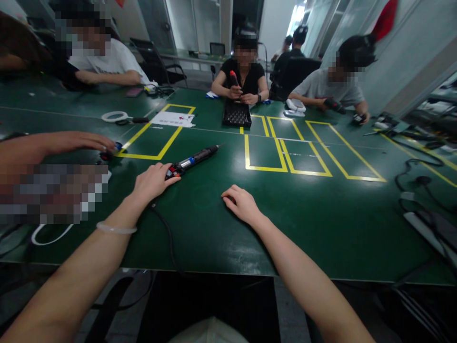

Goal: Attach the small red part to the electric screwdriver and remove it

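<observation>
Now my left grip [152, 183] holds the electric screwdriver [193, 161]

It sits low over the green surface [321, 228], my fingers around its rear end, its tip between yellow tape outlines [266, 168]. My right grip [243, 205] is nearby, fingers curled; I cannot tell whether it encloses anything.

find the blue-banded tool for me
In the head view, the tool is just left of centre, its rear end in the left grip, nearer the camera than the black tray.
</observation>
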A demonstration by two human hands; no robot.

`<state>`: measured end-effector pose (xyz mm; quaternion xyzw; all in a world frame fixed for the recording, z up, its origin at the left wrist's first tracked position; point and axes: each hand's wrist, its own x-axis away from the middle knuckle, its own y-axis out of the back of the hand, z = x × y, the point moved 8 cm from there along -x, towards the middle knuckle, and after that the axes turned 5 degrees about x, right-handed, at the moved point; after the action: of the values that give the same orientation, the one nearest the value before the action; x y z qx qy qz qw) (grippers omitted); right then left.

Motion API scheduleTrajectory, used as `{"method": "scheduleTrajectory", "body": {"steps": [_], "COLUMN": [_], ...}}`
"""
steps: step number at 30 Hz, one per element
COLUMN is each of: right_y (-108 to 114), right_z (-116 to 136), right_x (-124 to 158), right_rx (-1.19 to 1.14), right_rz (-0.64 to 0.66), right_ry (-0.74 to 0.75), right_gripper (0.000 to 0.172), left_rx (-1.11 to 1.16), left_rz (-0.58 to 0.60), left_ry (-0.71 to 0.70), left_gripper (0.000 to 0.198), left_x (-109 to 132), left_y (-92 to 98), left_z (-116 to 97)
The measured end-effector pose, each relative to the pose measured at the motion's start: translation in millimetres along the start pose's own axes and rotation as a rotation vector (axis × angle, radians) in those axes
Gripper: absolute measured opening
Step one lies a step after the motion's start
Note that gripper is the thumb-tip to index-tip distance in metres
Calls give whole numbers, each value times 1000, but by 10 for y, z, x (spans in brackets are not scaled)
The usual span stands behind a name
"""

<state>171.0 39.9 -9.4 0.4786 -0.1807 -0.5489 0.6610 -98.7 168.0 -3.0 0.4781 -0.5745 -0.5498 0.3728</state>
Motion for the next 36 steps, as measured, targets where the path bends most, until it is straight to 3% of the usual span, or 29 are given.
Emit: {"method": "scheduleTrajectory", "body": {"steps": [5, 11, 17, 23, 30, 34, 36], "right_y": [-3, -25, -20, -14, -23, -31, -26], "right_z": [4, -12, -7, -8, -15, -22, -18], "right_x": [-7, -13, -11, -9, -11, -14, -12], "right_rx": [0, 12, 4, 3, 9, 5, -14], "right_rz": [2, 11, 8, 10, 15, 8, 1], "right_ry": [6, 2, -4, -9, -8, -7, -13], "right_gripper": [14, 13, 13, 13, 13, 13, 13], "left_rx": [-45, -70, -3, 37, 93, 347, 580], "left_rz": [-22, -69, -244, -219, -283, -441, -432], "left_ry": [137, 198, 77, 45, 98, 67, 29], "left_gripper": [72, 72, 56, 34, 33, 33, 35], "left_x": [-16, 37, 70, 49, 67, 140, 151], "left_y": [73, 138, 257, 276, 318, 493, 516], "left_z": [421, 564, 384, 233, 216, 125, -21]}}
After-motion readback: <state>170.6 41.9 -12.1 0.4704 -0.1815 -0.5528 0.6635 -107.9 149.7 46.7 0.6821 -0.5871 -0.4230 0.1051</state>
